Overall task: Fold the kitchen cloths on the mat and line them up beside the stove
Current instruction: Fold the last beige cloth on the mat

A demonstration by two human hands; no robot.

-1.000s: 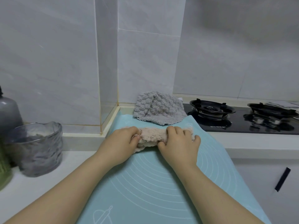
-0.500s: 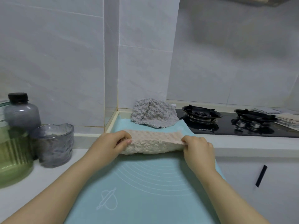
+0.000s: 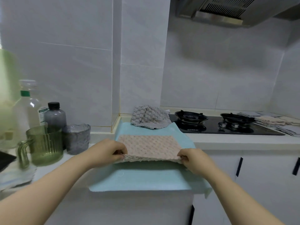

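Your left hand (image 3: 108, 151) and right hand (image 3: 194, 161) each pinched a near corner of the beige cloth (image 3: 149, 147), spread flat across the middle of the blue mat (image 3: 142, 179). The grey cloth (image 3: 150, 116) lay crumpled at the mat's far edge, just beside the stove (image 3: 227, 127).

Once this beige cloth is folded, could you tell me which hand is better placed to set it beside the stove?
Probably the right hand: it pinches the beige cloth at its near right corner, on the stove side, and the folded cloths lie beyond the stove. The left hand holds the corner farther away.
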